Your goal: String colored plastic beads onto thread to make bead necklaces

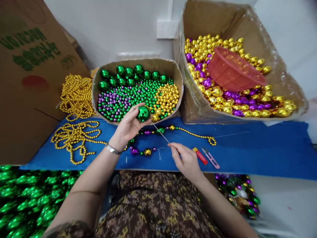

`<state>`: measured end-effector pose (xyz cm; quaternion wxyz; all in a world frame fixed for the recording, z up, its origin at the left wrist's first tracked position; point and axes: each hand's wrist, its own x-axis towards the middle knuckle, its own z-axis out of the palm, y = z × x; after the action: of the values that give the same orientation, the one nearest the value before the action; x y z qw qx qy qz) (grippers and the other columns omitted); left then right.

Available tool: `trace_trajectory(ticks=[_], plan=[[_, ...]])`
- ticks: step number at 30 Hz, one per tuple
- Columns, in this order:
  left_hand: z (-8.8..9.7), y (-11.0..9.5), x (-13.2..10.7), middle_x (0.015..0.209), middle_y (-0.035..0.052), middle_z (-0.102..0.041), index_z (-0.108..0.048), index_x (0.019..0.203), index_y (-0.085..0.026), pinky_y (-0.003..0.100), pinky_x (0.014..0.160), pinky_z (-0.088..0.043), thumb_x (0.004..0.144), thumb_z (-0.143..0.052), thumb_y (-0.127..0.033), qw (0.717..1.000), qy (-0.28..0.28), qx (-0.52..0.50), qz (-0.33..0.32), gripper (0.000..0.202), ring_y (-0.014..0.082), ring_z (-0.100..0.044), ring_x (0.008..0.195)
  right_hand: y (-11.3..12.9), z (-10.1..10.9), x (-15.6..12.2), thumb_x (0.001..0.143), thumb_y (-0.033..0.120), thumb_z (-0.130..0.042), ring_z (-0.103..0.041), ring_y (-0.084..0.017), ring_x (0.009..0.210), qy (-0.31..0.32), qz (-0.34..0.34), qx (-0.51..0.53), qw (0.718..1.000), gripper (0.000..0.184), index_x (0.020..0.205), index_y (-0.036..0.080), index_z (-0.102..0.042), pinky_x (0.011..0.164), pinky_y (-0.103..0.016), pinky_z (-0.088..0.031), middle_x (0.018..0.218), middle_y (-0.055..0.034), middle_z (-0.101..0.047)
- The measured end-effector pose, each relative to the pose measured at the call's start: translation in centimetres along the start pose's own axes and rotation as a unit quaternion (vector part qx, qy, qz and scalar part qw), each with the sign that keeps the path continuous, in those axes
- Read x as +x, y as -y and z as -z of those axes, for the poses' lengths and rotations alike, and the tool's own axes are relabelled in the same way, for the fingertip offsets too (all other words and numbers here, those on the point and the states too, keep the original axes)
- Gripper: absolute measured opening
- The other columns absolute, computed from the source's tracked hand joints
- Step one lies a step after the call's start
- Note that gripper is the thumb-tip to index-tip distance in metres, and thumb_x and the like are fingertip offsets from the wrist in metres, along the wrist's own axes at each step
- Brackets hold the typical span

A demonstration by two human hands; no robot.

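Note:
My left hand (127, 127) is closed round a large shiny green ball bead (143, 113), held just in front of the rim of a low cardboard tray (138, 61). My right hand (186, 161) pinches the near end of a long thin needle (160, 133) whose tip points up toward the green bead. Below the hands, on the blue table cover (260, 148), lies a partly strung strand (170, 128) of green, purple and gold beads with a thin thread.
The tray holds green, purple and gold beads. A big box (284, 66) at right holds gold and purple balls and a red basket (231, 71). Gold bead strings (76, 132) lie left. A red lighter (200, 156) and pink snips (210, 158) sit beside my right hand.

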<state>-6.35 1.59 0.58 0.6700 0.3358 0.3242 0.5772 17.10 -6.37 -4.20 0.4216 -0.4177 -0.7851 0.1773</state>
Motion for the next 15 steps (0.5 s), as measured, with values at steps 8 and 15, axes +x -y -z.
trace_trajectory(ticks=[8, 15], plan=[[-0.1, 0.1, -1.5, 0.108, 0.0056, -0.065, -0.064, 0.11, -0.024, 0.041, 0.09, -0.056, 0.085, -0.063, -0.037, 0.999, -0.033, 0.007, -0.029, 0.028, 0.0256, -0.064, 0.106, 0.6, 0.7, -0.7, 0.095, 0.016, -0.048, -0.071, -0.016, 0.085, 0.007, -0.009, -0.01, 1.0, 0.017, 0.104, 0.019, -0.061, 0.079, -0.027, -0.056, 0.095, -0.0056, -0.074], [0.5, -0.1, -2.7, 0.109, 0.0047, -0.064, -0.061, 0.115, -0.029, 0.033, 0.076, -0.06, 0.085, -0.064, -0.038, 0.998, -0.055, 0.016, -0.027, 0.032, 0.0235, -0.067, 0.098, 1.0, 0.2, -1.1, 0.094, 0.017, -0.049, -0.071, -0.015, 0.08, 0.019, -0.001, 0.01, 1.0, 0.016, 0.101, 0.02, -0.063, 0.076, -0.026, -0.056, 0.092, -0.0048, -0.074]])
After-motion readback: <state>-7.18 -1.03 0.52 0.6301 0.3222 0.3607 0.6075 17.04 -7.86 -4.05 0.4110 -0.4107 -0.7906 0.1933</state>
